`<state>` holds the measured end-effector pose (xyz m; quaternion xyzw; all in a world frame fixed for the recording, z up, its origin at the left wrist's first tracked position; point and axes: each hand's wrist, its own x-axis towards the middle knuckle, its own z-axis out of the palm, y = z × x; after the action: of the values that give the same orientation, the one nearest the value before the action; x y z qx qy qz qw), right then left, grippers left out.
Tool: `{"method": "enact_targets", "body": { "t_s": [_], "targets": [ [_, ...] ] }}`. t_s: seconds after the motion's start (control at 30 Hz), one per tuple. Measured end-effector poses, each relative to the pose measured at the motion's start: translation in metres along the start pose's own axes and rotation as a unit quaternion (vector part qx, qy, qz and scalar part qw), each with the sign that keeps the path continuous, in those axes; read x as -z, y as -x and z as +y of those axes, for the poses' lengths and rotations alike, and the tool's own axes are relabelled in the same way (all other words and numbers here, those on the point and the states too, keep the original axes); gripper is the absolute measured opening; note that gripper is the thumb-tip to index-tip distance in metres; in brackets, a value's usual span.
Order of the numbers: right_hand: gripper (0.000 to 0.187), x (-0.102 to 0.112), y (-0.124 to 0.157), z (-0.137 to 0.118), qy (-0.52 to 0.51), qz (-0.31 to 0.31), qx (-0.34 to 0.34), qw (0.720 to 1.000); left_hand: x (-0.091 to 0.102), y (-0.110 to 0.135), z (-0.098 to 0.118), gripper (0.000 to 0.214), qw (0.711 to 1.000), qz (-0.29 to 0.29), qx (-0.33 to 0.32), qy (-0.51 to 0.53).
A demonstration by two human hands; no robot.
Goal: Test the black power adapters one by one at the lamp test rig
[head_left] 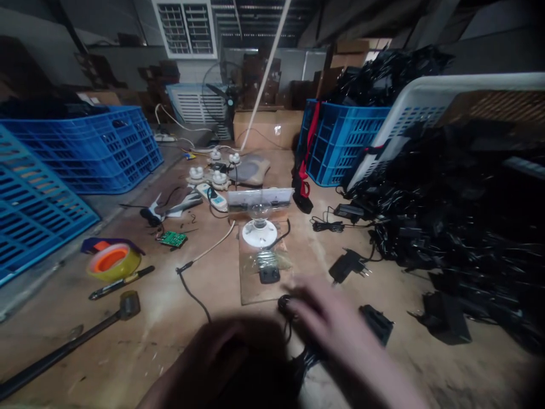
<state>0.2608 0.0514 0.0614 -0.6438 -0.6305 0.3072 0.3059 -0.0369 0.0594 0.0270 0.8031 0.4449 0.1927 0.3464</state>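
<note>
Both hands are low in the frame over a wooden table [140, 346]. My left hand [225, 358] is dark and blurred, curled around a black object I cannot make out. My right hand [336, 326] reaches forward with its fingers on a black cable [293, 318] that runs back between the hands. Just beyond them lies a clear plate [251, 284] carrying a white lamp holder with a bulb [259, 227] and a small black socket [269, 275]. Loose black power adapters [349, 264] lie to the right of the plate.
A large heap of black adapters and cables [460, 227] fills the right side beside a white basket [426, 108]. Blue crates [85, 147] stand left and at the back right. A tape roll [113, 261], marker [121, 282], hammer [123, 309], green circuit board [173, 238] and power strip [212, 196] lie on the left.
</note>
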Motion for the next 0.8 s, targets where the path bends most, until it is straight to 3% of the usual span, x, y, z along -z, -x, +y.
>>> {"method": "enact_targets", "body": {
  "t_s": [0.03, 0.07, 0.1, 0.17, 0.23, 0.3, 0.37, 0.43, 0.5, 0.57, 0.6, 0.67, 0.8],
  "targets": [
    [0.051, 0.017, -0.019, 0.004, 0.048, 0.038, -0.047, 0.997, 0.001, 0.0, -0.003, 0.02, 1.0, 0.014, 0.001, -0.006],
    [0.049, 0.033, -0.038, 0.01, 0.153, 0.072, -0.145, 0.975, 0.002, -0.001, -0.007, 0.018, 1.0, 0.026, -0.001, -0.008],
    [0.046, 0.046, -0.054, 0.017, 0.178, 0.079, -0.182, 0.964, 0.002, -0.002, -0.011, 0.017, 0.999, 0.036, -0.006, -0.007],
    [0.037, 0.061, -0.075, 0.033, 0.205, 0.076, -0.224, 0.95, 0.002, -0.005, -0.017, 0.017, 0.998, 0.051, -0.018, -0.012],
    [0.026, 0.061, -0.08, 0.044, 0.186, 0.069, -0.214, 0.957, -0.002, -0.007, -0.02, 0.021, 0.997, 0.063, -0.011, -0.031],
    [0.023, 0.05, -0.071, 0.045, 0.147, 0.073, -0.18, 0.97, -0.008, -0.007, -0.019, 0.021, 0.996, 0.075, -0.001, -0.054],
    [0.034, 0.03, -0.053, 0.035, 0.082, 0.074, -0.137, 0.984, -0.014, -0.006, -0.018, 0.021, 0.995, 0.077, -0.003, -0.062],
    [0.044, 0.005, -0.031, 0.019, -0.082, 0.073, -0.107, 0.988, -0.019, -0.002, -0.016, 0.023, 0.992, 0.1, -0.024, -0.071],
    [0.049, -0.02, -0.012, 0.004, -0.341, 0.064, -0.114, 0.931, -0.022, 0.003, -0.018, 0.021, 0.982, 0.155, -0.043, -0.101],
    [0.052, -0.041, -0.002, -0.005, -0.498, 0.049, -0.136, 0.855, -0.025, 0.007, -0.023, 0.022, 0.965, 0.218, -0.06, -0.135],
    [0.052, -0.05, 0.0, -0.006, -0.526, 0.042, -0.143, 0.837, -0.027, 0.009, -0.026, 0.023, 0.959, 0.236, -0.067, -0.145],
    [0.05, -0.061, -0.001, -0.005, -0.54, 0.033, -0.136, 0.83, -0.03, 0.01, -0.034, 0.022, 0.955, 0.24, -0.082, -0.152],
    [0.047, -0.07, -0.011, 0.005, -0.491, 0.023, -0.1, 0.865, -0.034, 0.009, -0.044, 0.015, 0.969, 0.192, -0.054, -0.146]
  ]
}}
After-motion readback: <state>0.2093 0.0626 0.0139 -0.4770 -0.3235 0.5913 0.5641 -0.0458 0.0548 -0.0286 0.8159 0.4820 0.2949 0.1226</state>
